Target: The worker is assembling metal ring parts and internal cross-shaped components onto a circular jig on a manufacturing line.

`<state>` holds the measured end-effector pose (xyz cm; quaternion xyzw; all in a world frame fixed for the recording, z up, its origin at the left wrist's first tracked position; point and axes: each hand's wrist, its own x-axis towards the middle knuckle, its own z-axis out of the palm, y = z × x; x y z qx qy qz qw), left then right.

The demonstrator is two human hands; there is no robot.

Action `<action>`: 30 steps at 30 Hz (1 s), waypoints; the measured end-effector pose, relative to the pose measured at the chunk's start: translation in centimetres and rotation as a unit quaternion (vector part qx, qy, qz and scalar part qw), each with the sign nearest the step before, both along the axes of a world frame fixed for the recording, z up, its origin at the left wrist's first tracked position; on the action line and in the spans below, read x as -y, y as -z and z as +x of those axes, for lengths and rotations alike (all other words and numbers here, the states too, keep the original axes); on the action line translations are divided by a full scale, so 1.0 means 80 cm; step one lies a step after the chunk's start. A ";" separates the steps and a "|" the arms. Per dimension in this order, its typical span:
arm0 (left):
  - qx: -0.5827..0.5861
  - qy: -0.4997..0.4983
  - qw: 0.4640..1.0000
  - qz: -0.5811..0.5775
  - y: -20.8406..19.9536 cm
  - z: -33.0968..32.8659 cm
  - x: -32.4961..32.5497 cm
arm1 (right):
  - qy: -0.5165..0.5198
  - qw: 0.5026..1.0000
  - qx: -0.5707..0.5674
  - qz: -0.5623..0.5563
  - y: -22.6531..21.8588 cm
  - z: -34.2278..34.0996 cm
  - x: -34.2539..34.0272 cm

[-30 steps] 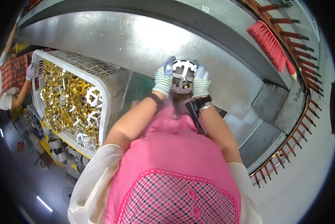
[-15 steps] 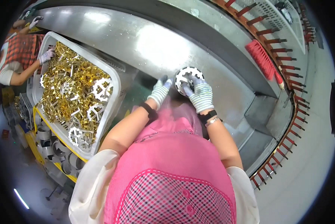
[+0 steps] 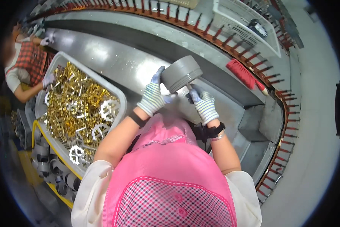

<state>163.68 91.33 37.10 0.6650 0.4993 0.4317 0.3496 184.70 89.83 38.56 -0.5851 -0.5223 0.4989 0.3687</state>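
Observation:
A grey round housing with a ridged lower edge is held up, tilted on its side, over the metal bench. Against its left side lie the fingers of my left hand, in a striped glove, with the thumb beneath. My right hand, gloved alike, is closed at the lower right of the housing. A small metal bit shows by its fingertips; what it is I cannot make out. The housing's inside faces away and is hidden.
A grey bin of gold and silver metal scraps stands left, with a co-worker's gloved hand at its rim. White-grey round parts lie below. A red brush rests right, near a curved conveyor of red pegs and a white crate.
The round housing has been raised and tipped, so its side shows instead of its toothed face. My left hand has come onto it; my right has moved to its lower edge. The view has turned.

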 end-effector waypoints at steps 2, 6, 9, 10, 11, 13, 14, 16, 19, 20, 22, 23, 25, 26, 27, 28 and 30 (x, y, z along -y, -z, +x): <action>-0.084 0.053 0.995 0.026 -0.038 -0.009 0.000 | -0.123 0.985 0.007 -0.122 -0.024 0.013 -0.006; -0.194 0.240 0.926 0.218 -0.104 -0.003 -0.002 | -0.166 0.971 0.017 0.170 0.055 0.030 0.000; -0.006 0.270 0.957 0.106 -0.150 -0.002 0.019 | -0.090 0.970 -0.168 0.151 0.058 0.018 0.018; 0.045 0.238 0.968 0.068 -0.158 0.008 0.016 | -0.220 0.953 0.009 0.209 0.051 0.033 0.014; 0.009 0.234 0.970 0.069 -0.164 0.010 0.016 | -0.193 0.962 -0.131 0.145 0.024 0.036 0.022; 0.035 0.252 0.967 0.003 -0.167 0.026 0.015 | -0.170 0.939 -0.280 0.100 -0.012 0.032 0.027; 0.146 0.254 0.950 -0.110 -0.167 0.033 0.024 | -0.181 0.935 -0.288 0.098 -0.023 0.031 0.027; 0.136 0.263 0.937 -0.184 -0.161 0.023 0.021 | -0.223 0.951 -0.022 0.215 -0.035 0.040 0.033; 0.092 0.307 0.922 -0.219 -0.172 0.046 0.036 | -0.242 0.931 0.101 0.253 0.020 0.053 0.033; 0.039 0.343 0.910 -0.230 -0.172 0.052 0.043 | -0.233 0.896 0.178 0.333 0.020 0.052 0.037; 0.042 0.322 0.908 -0.265 -0.166 0.064 0.056 | -0.227 0.883 0.183 0.368 0.015 0.058 0.048; 0.026 0.360 0.913 -0.192 -0.157 0.069 0.055 | -0.221 0.878 0.185 0.383 0.014 0.062 0.051; 0.013 0.401 0.912 -0.083 -0.148 0.077 0.061 | -0.230 0.862 0.216 0.396 0.024 0.073 0.060; -0.047 0.389 0.918 -0.054 -0.160 0.082 0.067 | -0.217 0.864 0.222 0.396 0.020 0.080 0.063; -0.103 0.368 0.923 -0.036 -0.158 0.084 0.073 | -0.228 0.861 0.242 0.384 0.012 0.084 0.067; -0.158 0.344 0.925 -0.016 -0.155 0.087 0.078 | -0.238 0.858 0.262 0.372 0.007 0.088 0.069; -0.165 0.331 0.928 -0.039 -0.151 0.096 0.080 | -0.219 0.856 0.259 0.390 0.020 0.092 0.070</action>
